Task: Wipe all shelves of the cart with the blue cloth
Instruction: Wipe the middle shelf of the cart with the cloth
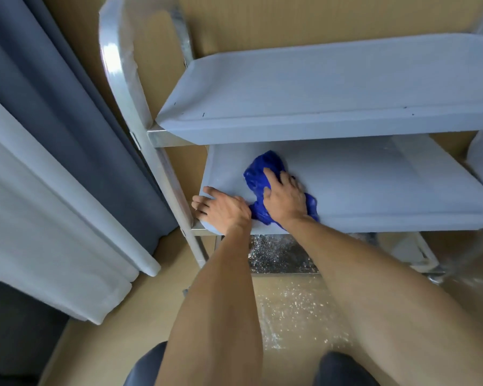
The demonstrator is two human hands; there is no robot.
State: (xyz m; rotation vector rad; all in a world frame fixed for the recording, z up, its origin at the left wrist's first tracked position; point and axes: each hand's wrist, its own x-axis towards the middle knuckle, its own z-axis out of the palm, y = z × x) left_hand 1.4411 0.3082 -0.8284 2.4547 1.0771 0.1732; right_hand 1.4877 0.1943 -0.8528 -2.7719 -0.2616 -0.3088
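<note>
The right hand (286,200) presses the bunched blue cloth (262,174) flat against the middle shelf (374,185) of the cart (117,79), fingers (271,176) spread over the cloth and bearing down on it rather than clenched around it; part of the cloth trails out toward the shelf's front lip. The left hand (221,208) rests on the near left corner of the same shelf, fingers loosely curled over the edge, holding nothing but the shelf itself, apparently steadying the cart. The top shelf (318,87) hangs just above and overlaps the back of the working area. From here the likely troubles are these: the cloth is bunched, so it may skim only a narrow strip and leave the far corners untouched; the reach under the top shelf is tight, so a knuckle or forearm could knock it; and a hard push could roll the cart if the left hand lets go. No brand, label or readable writing shows anywhere on the cart or cloth.
</note>
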